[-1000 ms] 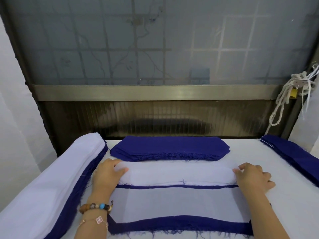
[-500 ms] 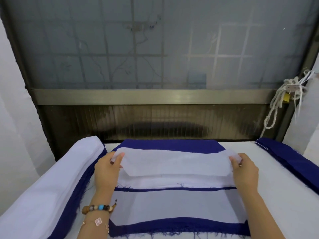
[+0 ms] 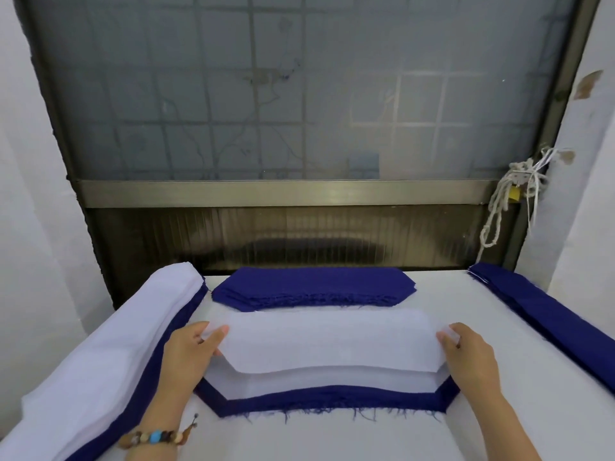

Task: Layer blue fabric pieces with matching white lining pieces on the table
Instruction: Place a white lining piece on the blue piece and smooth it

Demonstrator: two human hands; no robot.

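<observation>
- The person's left hand (image 3: 189, 347) and right hand (image 3: 472, 354) hold a thin white lining piece (image 3: 329, 341), long with clipped corners, one hand at each end. Each grip pinches the cloth between thumb and fingers.
- The piece hangs stretched between the hands, just above the near middle of the white-covered desk (image 3: 332, 440).
- Under it lies a dark blue fabric piece (image 3: 332, 402) of the same clipped shape, already topped by a layer of white lining (image 3: 332, 380). The blue shows only as a frayed border along the near edge and the two slanted corners.
- Half a second ago the hands held the white piece farther back, where it covered the near edge of the stack of dark blue fabric pieces (image 3: 312, 284) at the far side of the desk.
- Now the hands are drawn in toward the person. That stack shows whole, and a strip of desk lies between it and the held piece.
- A second ago both hands lay at the ends of a white pile on the desk, with nothing lifted.
- A long pile of white sheets over blue ones (image 3: 109, 354) runs along the left edge of the desk, and a pile of long dark blue strips (image 3: 545, 314) runs along the right edge. Both lie where they did before.
- A beaded bracelet (image 3: 156, 437) sits on the left wrist.
</observation>
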